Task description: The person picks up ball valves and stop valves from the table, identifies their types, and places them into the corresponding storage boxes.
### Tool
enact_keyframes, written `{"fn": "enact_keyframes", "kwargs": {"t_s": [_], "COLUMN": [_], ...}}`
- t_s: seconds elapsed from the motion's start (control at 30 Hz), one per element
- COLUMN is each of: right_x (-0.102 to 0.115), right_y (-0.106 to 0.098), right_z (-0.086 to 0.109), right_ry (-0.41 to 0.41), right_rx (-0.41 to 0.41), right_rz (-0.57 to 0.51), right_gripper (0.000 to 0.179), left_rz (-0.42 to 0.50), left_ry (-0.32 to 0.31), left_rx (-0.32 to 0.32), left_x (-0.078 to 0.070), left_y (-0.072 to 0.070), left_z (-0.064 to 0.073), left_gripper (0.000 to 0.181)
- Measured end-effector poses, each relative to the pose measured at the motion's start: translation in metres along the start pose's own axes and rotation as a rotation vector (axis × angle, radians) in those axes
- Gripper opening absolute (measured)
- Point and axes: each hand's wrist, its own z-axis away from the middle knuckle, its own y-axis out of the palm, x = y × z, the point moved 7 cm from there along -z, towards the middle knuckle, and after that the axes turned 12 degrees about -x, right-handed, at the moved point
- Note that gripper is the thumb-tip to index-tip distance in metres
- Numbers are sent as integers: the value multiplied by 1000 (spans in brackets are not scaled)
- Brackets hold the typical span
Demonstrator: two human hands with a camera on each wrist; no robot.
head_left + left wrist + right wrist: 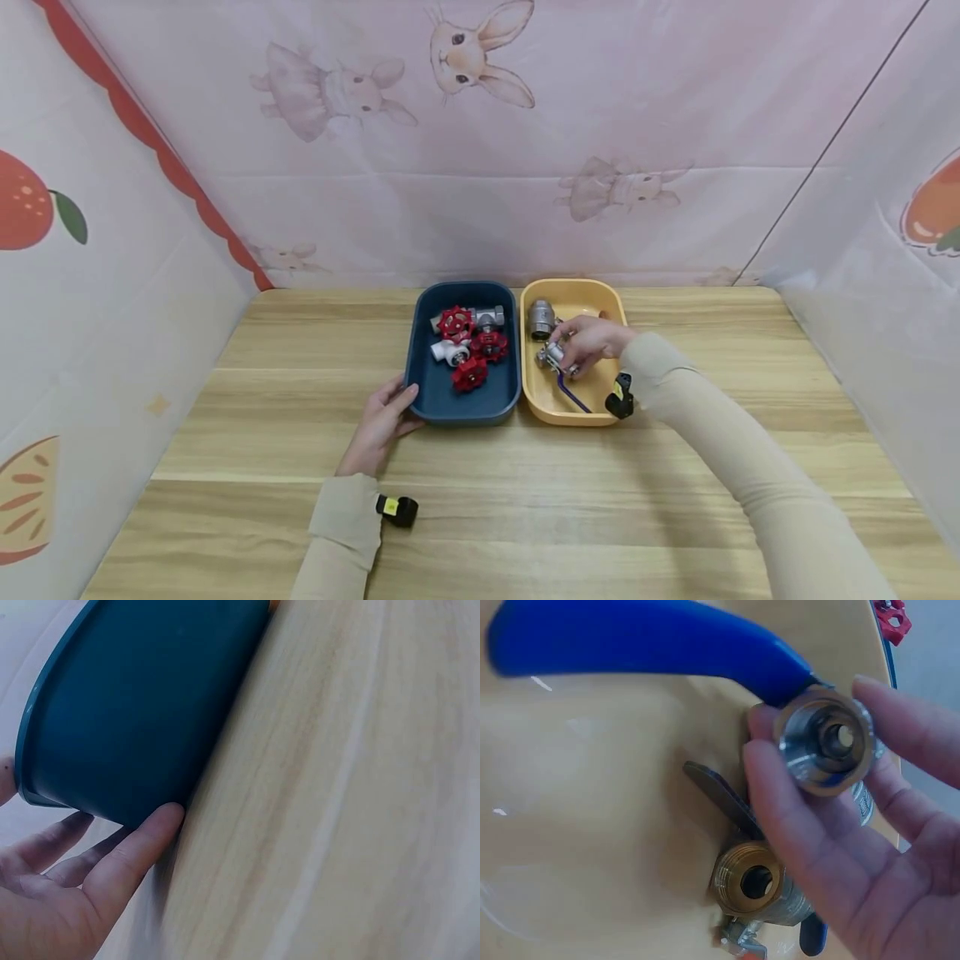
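My left hand [381,421] grips the near left corner of a dark blue bin [442,408]; the thumb is on its rim and the fingers lie against the outer wall [142,697]. Over a yellow bin [573,419], my right hand [590,343] pinches a metal ball valve [825,742] between thumb and fingers. Its long blue lever handle [645,641] points away from the hand. Just below it in the right wrist view, another ball valve [750,881] with a brass-coloured opening lies on the bin floor.
Inside the blue bin are several valves with red handwheels [469,375], among them a white one [448,352]. A thick metal valve [540,320] lies at the yellow bin's far left. Both bins stand side by side on a wooden table [480,517], near the printed back curtain [480,225].
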Motion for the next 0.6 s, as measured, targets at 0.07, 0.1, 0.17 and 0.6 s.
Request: {"fn": "enact_keyframes", "kwargs": {"t_s": [0.07,0.1,0.17,0.6], "right_x": [0,-1,-2,0], "right_y": [0,0,-1,-2], "right_z": [1,0,0,-5], "right_ry": [15,21,32,2], "right_rx": [-6,-13,-33,-128], "right_rz": [37,56,96,251], "right_gripper": [44,44,42,32], "left_rz": [3,8,14,-2], "left_ry": [3,8,0,-12], "left_rx": [-1,3,2,-4], "left_x": [0,-1,1,4], "left_y": [0,0,0,-1], "left_z": [0,0,0,-2], "left_gripper": [54,55,55,52]}}
